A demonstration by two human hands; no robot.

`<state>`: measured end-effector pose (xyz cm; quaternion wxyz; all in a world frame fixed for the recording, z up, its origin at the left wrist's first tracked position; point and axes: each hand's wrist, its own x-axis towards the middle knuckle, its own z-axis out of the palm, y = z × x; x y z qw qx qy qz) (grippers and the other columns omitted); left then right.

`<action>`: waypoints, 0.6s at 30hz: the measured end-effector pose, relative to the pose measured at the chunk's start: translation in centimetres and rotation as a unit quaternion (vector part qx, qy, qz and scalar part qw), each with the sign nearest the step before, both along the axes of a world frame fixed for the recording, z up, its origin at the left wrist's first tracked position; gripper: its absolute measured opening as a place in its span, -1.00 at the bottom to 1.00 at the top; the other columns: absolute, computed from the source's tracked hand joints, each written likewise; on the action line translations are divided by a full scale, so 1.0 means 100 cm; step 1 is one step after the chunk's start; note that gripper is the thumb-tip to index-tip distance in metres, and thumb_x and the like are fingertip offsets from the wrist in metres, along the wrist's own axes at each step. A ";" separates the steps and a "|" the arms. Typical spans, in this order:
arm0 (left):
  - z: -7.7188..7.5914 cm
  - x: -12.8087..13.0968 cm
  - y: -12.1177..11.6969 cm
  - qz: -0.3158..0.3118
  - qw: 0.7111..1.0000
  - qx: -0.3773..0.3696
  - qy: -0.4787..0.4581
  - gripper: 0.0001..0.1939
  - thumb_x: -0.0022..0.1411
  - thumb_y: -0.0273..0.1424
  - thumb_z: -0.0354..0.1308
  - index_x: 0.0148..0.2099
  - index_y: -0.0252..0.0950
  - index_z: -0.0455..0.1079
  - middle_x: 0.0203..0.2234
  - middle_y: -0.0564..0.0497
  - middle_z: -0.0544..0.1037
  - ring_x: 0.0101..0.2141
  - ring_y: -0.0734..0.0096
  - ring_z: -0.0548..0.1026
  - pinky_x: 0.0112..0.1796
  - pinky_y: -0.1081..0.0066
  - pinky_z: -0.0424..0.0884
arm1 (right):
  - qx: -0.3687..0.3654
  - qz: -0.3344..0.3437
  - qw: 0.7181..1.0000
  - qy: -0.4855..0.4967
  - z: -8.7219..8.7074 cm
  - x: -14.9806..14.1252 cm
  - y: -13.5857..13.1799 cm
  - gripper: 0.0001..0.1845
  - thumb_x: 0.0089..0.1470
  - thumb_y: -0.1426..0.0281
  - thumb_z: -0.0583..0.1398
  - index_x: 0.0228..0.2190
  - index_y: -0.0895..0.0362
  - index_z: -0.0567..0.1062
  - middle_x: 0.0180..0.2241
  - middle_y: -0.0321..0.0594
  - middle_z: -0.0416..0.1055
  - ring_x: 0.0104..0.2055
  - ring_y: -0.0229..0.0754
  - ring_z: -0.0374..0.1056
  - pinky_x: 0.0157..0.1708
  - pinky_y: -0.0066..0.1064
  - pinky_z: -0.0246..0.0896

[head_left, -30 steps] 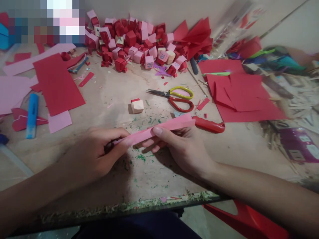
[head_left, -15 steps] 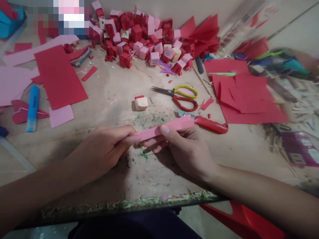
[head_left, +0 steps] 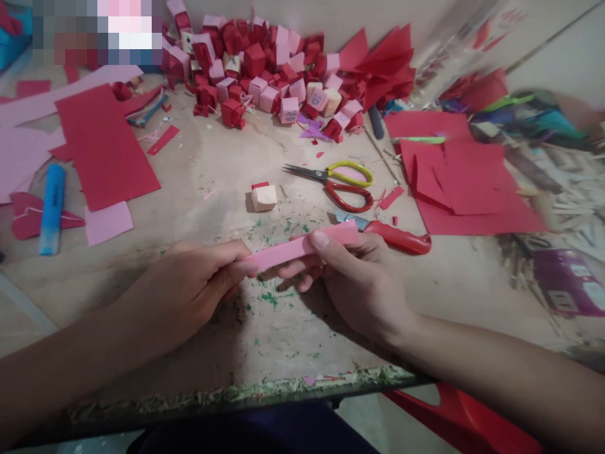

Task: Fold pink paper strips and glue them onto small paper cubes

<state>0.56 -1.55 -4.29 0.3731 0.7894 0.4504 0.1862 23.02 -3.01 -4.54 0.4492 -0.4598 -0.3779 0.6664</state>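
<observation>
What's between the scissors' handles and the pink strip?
A red-handled blade lies between the scissors and the right end of the pink strip; head view shows it.

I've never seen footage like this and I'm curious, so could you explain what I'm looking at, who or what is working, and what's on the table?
There's no robot here: these are a person's two bare hands. Every picture comes from one camera worn on the head, looking forward and down.

The left hand pinches one end of a pink strip, and the right hand holds it nearer the other end.

Beyond them on the table lie scissors, a red-handled knife and a small cream block. Farther back is a pile of little boxes, mostly red and pink. Red sheets lie to the right.
</observation>
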 end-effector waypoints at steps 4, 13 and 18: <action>0.002 -0.002 0.000 -0.008 1.000 -0.014 0.009 -0.56 0.52 -0.20 -0.01 -0.42 -0.22 0.40 -0.68 0.20 0.43 -0.65 0.54 0.35 -0.57 0.48 0.15 | -0.034 -0.001 0.999 0.001 0.002 0.001 -0.001 -0.66 0.19 0.15 0.36 -0.48 0.13 0.69 -0.51 -0.13 0.63 -0.66 -0.29 0.34 -0.67 -0.47 0.23; 0.003 0.000 -0.001 0.012 1.000 -0.011 0.007 -0.56 0.50 -0.25 0.00 -0.47 -0.24 0.35 -0.71 0.20 0.39 -0.65 0.54 0.34 -0.57 0.48 0.12 | 0.009 0.026 0.999 0.045 0.000 0.002 0.005 -0.51 0.26 0.02 0.26 -0.40 0.16 0.71 -0.45 -0.07 0.64 -0.49 -0.17 0.54 -0.47 -0.42 0.47; 0.003 -0.002 0.000 -0.005 1.000 -0.003 0.001 -0.56 0.49 -0.26 0.03 -0.48 -0.24 0.33 -0.74 0.21 0.33 -0.67 0.56 0.32 -0.59 0.49 0.11 | 0.004 0.038 0.997 0.061 -0.004 0.003 0.007 -0.43 0.29 -0.06 0.18 -0.30 0.15 0.73 -0.43 -0.03 0.64 -0.39 -0.09 0.59 -0.45 -0.40 0.48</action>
